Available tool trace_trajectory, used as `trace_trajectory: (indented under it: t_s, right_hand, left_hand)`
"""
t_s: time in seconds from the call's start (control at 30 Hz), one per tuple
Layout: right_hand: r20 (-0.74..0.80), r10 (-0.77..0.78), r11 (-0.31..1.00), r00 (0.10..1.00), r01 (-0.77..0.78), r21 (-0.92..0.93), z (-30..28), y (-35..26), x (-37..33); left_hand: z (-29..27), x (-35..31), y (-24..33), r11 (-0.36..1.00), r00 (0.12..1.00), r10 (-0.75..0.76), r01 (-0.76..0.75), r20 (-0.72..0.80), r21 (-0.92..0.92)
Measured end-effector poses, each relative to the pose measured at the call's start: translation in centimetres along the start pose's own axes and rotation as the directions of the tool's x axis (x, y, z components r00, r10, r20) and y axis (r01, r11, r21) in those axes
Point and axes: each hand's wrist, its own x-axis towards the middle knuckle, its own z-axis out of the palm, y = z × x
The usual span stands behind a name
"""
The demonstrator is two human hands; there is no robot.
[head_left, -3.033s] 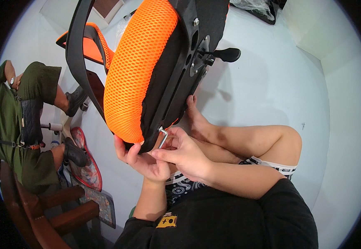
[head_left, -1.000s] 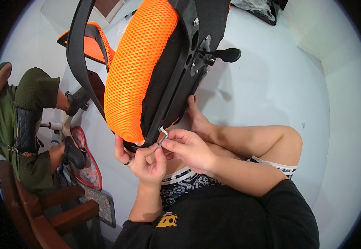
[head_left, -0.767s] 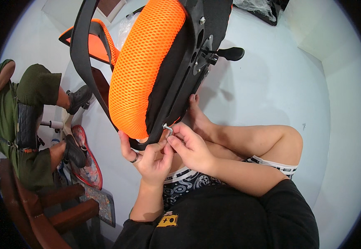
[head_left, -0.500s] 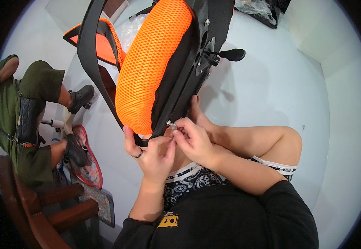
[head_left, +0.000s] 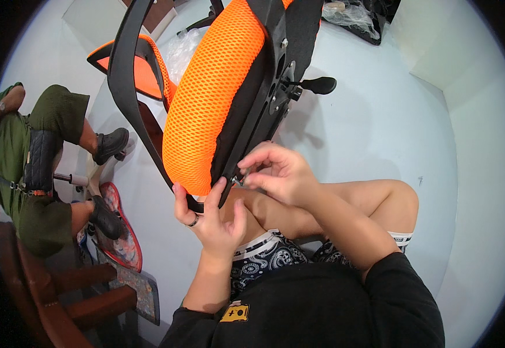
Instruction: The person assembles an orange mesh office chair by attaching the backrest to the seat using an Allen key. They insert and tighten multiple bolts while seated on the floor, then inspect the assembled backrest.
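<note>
An upturned office chair seat point(head_left: 212, 104) with orange mesh and a black underside lies before me, its near end by my lap. My left hand point(head_left: 218, 223) holds the near end of the black armrest point(head_left: 137, 110); its index finger lies on the frame and its thumb stands apart. My right hand point(head_left: 281, 174) is curled beside the seat's lower corner, thumb and fingertips at a small silver metal piece point(head_left: 236, 181) that looks like a hex key in a bolt. The fingers partly hide it. Further up the underside are a metal mechanism point(head_left: 278, 95) and a black lever point(head_left: 319, 86).
Another person in green point(head_left: 44, 168) sits at the left, holding no part of my chair. An orange mesh piece point(head_left: 148, 84) and clear plastic wrap point(head_left: 183, 52) lie beyond the armrest. A brown wooden frame point(head_left: 90, 290) stands lower left; a plastic-covered black thing point(head_left: 362, 20) lies far right.
My left thumb and index have moved away from the silver piece, the index onto the frame. My right hand has shifted slightly up and right, fingers looser. The seat has moved slightly left.
</note>
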Motion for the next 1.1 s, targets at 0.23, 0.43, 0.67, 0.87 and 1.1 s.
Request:
trace_trajectory:
  t_s: [0.23,0.43,0.67,0.87,1.1]
  right_hand:
    - [0.248,-0.486,0.559,0.838,0.517,-0.649,2.9,1.5,-3.4]
    - [-0.067,-0.495,0.690,0.866,0.345,-0.636,2.7,2.9,-3.2]
    - [0.044,0.386,0.917,0.921,-0.389,0.086,2.4,4.0,-3.2]
    - [-0.116,0.344,0.939,0.932,-0.342,0.039,0.8,4.9,-2.3]
    - [-0.121,0.334,0.937,0.935,-0.316,0.147,-2.9,2.3,-0.3]
  left_hand:
    - [-0.7,-1.6,-0.9,0.971,0.999,0.032,-0.032,-0.004,-0.236]
    - [0.1,-0.2,-0.9,0.963,0.999,0.036,-0.026,0.032,-0.267]
    - [0.3,-0.7,-1.4,0.950,0.999,0.043,-0.043,-0.007,-0.311]
    - [-0.1,-0.3,-1.1,0.962,0.996,0.067,-0.050,0.053,-0.268]
    - [0.1,-0.6,-1.3,0.958,0.998,0.058,-0.046,0.033,-0.283]
